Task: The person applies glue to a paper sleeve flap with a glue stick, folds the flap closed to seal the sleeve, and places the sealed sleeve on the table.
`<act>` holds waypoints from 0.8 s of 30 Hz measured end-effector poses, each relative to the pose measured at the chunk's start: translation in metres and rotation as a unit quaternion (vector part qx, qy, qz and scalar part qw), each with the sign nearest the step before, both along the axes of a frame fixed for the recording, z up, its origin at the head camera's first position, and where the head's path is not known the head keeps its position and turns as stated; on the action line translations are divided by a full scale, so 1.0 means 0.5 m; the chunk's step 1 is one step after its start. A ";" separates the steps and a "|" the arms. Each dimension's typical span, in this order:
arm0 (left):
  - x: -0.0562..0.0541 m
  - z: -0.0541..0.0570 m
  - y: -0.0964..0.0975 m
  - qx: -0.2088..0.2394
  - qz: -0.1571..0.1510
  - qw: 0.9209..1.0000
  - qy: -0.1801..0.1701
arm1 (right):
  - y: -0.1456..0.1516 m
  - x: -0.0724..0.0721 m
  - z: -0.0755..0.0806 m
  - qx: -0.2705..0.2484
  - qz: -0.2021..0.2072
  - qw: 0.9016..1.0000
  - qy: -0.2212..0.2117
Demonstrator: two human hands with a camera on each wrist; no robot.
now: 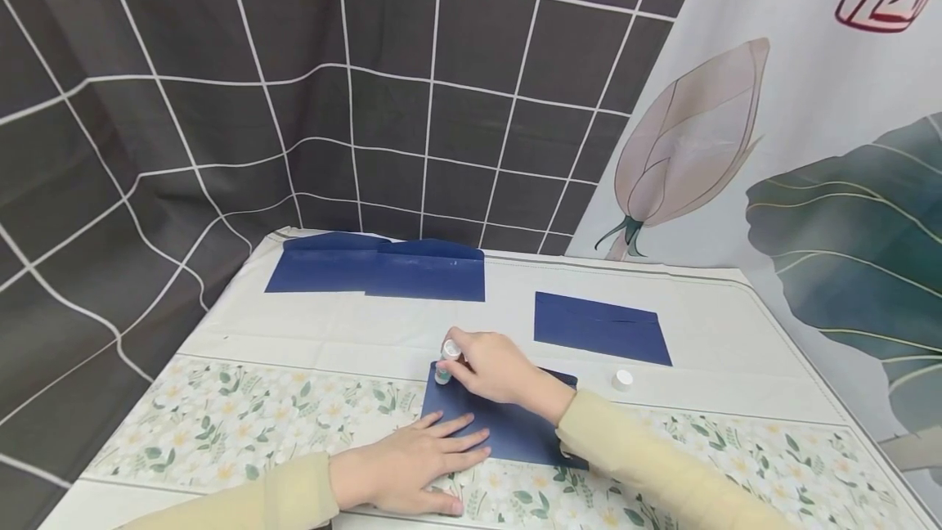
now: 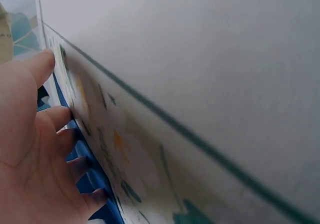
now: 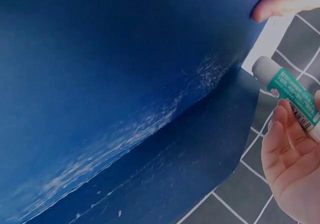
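Your right hand (image 1: 495, 368) pinches glue stick (image 3: 295, 91), your spread left hand (image 1: 408, 463) touches envelope (image 1: 515, 436) under right hand; white cap (image 1: 621, 380) right of both.

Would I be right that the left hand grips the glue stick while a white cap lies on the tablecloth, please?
Not quite: the right hand grips the glue stick, as the head and right wrist views show; the white cap does lie on the tablecloth.

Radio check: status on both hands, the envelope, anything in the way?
Right hand grips glue stick at blue envelope. Left hand rests partly on it. White cap lies apart, not blocking.
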State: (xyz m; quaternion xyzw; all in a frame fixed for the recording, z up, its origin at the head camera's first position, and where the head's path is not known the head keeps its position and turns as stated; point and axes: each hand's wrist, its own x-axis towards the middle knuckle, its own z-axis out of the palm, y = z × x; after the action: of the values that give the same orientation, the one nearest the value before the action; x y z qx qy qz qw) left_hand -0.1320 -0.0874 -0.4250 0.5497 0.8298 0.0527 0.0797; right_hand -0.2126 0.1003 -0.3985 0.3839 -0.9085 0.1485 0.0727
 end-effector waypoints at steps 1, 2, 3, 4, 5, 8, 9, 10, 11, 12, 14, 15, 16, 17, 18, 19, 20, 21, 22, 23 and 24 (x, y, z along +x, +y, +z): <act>0.000 0.000 0.000 0.001 0.000 1.000 -0.002 | -0.004 -0.001 -0.002 0.005 0.002 1.000 0.002; -0.001 0.000 -0.001 0.001 0.000 1.000 -0.004 | -0.007 -0.002 -0.003 0.007 0.005 1.000 0.002; -0.001 0.000 -0.001 0.000 0.000 1.000 -0.008 | -0.011 -0.001 -0.004 0.009 0.006 1.000 0.003; -0.001 0.000 -0.001 0.000 0.000 1.000 -0.011 | -0.013 -0.002 -0.005 0.011 0.008 1.000 0.002; -0.002 -0.001 -0.001 -0.001 0.001 1.000 -0.015 | -0.015 -0.003 -0.007 0.012 0.009 1.000 0.002; -0.002 -0.001 -0.001 -0.003 0.005 1.000 -0.025 | -0.018 -0.004 -0.011 0.014 0.010 1.000 0.003; -0.002 -0.001 -0.002 -0.003 0.007 1.000 -0.029 | -0.019 -0.005 -0.012 0.015 0.010 1.000 0.005; -0.002 -0.001 -0.002 -0.003 0.008 0.999 -0.032 | -0.020 -0.006 -0.014 0.015 0.010 1.000 0.006; -0.001 -0.001 -0.002 -0.003 0.011 0.999 -0.035 | -0.021 -0.006 -0.016 0.015 0.010 1.000 0.007; -0.001 -0.001 -0.003 -0.002 0.013 0.999 -0.037 | -0.022 -0.007 -0.016 0.013 0.011 1.000 0.007; -0.002 0.000 -0.003 -0.003 0.017 0.999 -0.042 | -0.023 -0.007 -0.018 0.015 0.016 1.000 0.014; -0.002 0.001 -0.003 -0.003 0.017 0.999 -0.044 | -0.024 -0.008 -0.019 0.017 0.021 0.999 0.021; -0.003 0.001 -0.003 -0.003 0.018 0.999 -0.046 | -0.024 -0.008 -0.019 0.019 0.026 0.999 0.027; -0.003 0.002 -0.003 -0.003 0.019 0.999 -0.048 | -0.024 -0.008 -0.019 0.020 0.031 0.999 0.033; -0.003 0.002 -0.003 -0.003 0.018 0.999 -0.050 | -0.023 -0.008 -0.019 0.022 0.036 0.998 0.041; -0.004 0.003 -0.003 -0.004 0.018 0.998 -0.052 | -0.023 -0.008 -0.020 0.024 0.041 0.998 0.049; -0.004 0.003 -0.003 -0.003 0.017 0.998 -0.053 | -0.022 -0.008 -0.021 0.024 0.044 0.997 0.055; -0.004 0.004 -0.002 -0.003 0.017 0.998 -0.054 | -0.020 -0.009 -0.021 0.023 0.048 0.997 0.061; -0.004 0.004 -0.002 -0.003 0.017 0.998 -0.055 | -0.019 -0.009 -0.021 0.022 0.052 0.996 0.067; -0.005 0.004 -0.002 -0.004 0.016 0.998 -0.055 | -0.018 -0.010 -0.022 0.021 0.056 0.996 0.073; -0.005 0.004 -0.001 -0.004 0.016 0.998 -0.055 | -0.016 -0.011 -0.023 0.021 0.060 0.995 0.079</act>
State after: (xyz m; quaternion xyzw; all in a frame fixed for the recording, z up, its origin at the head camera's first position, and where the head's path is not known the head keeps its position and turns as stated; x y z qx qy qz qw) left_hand -0.1344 -0.0881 -0.4227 0.5319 0.8334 0.0806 0.1265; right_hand -0.2180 0.0922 -0.4099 0.4497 -0.8781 0.1025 0.1272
